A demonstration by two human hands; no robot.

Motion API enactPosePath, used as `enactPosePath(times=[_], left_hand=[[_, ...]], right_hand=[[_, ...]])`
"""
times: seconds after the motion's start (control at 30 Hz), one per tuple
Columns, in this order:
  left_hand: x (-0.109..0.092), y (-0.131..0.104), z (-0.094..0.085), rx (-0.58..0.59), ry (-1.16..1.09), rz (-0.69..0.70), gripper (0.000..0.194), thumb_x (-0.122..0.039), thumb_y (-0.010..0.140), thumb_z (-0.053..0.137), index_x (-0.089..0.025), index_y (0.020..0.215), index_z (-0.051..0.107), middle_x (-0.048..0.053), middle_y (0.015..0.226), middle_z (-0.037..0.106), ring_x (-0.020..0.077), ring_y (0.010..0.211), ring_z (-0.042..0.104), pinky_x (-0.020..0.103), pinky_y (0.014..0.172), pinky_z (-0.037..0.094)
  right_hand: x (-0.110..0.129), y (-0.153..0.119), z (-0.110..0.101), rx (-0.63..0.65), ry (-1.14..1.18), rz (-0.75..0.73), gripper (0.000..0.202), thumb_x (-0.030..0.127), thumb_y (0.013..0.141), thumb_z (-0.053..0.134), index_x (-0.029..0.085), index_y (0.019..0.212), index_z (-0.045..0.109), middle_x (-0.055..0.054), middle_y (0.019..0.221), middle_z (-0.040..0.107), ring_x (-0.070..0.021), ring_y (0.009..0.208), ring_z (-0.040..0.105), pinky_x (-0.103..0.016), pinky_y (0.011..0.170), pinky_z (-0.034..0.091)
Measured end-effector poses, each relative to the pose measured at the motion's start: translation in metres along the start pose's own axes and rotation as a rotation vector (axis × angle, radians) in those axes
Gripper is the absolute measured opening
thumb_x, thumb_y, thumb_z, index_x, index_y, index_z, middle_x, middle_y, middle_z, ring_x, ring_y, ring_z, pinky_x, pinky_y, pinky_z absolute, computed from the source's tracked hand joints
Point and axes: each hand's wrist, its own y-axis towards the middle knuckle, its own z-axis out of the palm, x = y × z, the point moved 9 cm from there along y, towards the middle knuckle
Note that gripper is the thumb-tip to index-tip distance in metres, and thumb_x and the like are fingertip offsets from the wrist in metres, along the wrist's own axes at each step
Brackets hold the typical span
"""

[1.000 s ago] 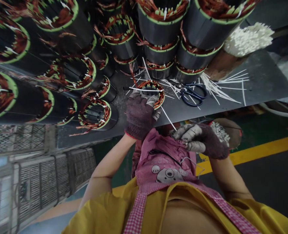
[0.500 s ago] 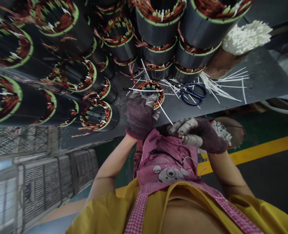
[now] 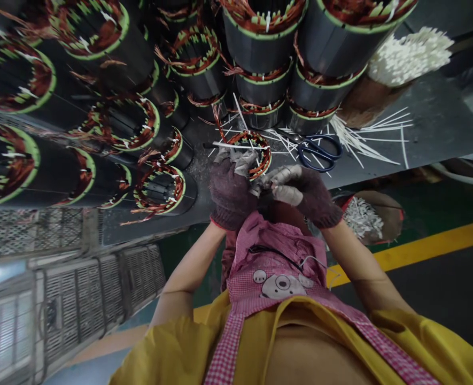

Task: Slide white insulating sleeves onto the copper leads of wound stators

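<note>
A small motor stator (image 3: pixel 266 160) with copper windings stands upright near the table's front edge. My left hand (image 3: pixel 233 184), in a dark glove with grey-taped fingers, curls over its near left rim. My right hand (image 3: pixel 302 193), gloved the same way, is at the near right rim with its fingers pinched together beside my left thumb. What lies between these fingertips is hidden. Across the stator's top lies a white strip (image 3: pixel 240 145). Blue-handled scissors (image 3: pixel 320 152) lie to the right among loose white strips (image 3: pixel 348 141).
Stacked stators (image 3: pixel 264 51) crowd the back and left of the table. At the back right stands a brown container (image 3: pixel 364 101) packed with white strips. Below the table edge, on the right, sits a bag (image 3: pixel 392 216) holding white scraps.
My right hand has moved left and up to the stator's near rim, beside my left hand. The white strip that stretched out to it no longer shows. My left hand stays at the stator.
</note>
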Motion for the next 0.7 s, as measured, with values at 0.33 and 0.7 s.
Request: enactPosePath(times=[0.33,0.7], left_hand=[[0.007,0.005,0.001,-0.041,-0.116,-0.119,0.024,-0.045,0.111,0.058,-0.028,0.105,0.074,0.004,0.108,0.083,0.0270,0.110,0.078,0.060,0.114,0.058],[-0.001,0.009,-0.007,-0.139,-0.106,-0.043,0.011,-0.035,0.106,0.066,-0.029,0.101,0.073,0.002,0.106,0.085,0.0260,0.104,0.080,0.057,0.101,0.064]], right_hand=[[-0.009,0.010,-0.013,0.006,-0.235,0.033,0.039,0.064,0.087,0.089,0.027,0.096,0.084,-0.004,0.092,0.082,-0.0208,0.084,0.075,-0.036,0.080,0.065],[0.014,0.010,-0.010,-0.030,-0.393,-0.165,0.031,0.056,0.092,0.084,0.027,0.084,0.082,-0.005,0.095,0.081,-0.0242,0.095,0.073,-0.042,0.090,0.059]])
